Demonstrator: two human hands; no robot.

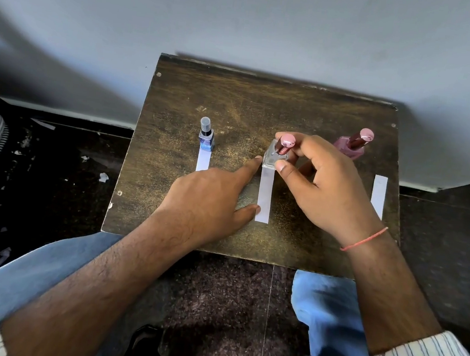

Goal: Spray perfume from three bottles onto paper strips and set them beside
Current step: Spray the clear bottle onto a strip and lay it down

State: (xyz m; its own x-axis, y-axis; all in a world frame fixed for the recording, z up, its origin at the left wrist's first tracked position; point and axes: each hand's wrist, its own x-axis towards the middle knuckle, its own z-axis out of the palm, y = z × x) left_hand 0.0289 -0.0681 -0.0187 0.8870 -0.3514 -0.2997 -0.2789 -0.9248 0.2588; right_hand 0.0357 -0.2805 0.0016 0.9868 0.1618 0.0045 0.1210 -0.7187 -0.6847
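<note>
The dark scuffed wooden surface [236, 104] is small, its far edge against the pale grey wall [246, 18] and its near edge just over my knees in light blue jeans [327, 305]; bare wood lies open behind the bottles and along the near edge. My right hand [326, 188] grips the clear square glass bottle with the pink metallic cap [277, 153], fingers [283, 165] curled round its body and cap, at the middle of the surface. It touches the far end of a white paper strip [264, 196]. My left hand [204, 203] lies open, forefinger straight and touching the bottle's base, thumb at the strip's near end. To the left stands a small blue bottle with a clear cap [206, 136] on the end of its own white strip [203, 161]. On the right, a pink bottle with a pink cap [351, 147] stands near the right edge, with a third white strip [378, 194] apart from it.
</note>
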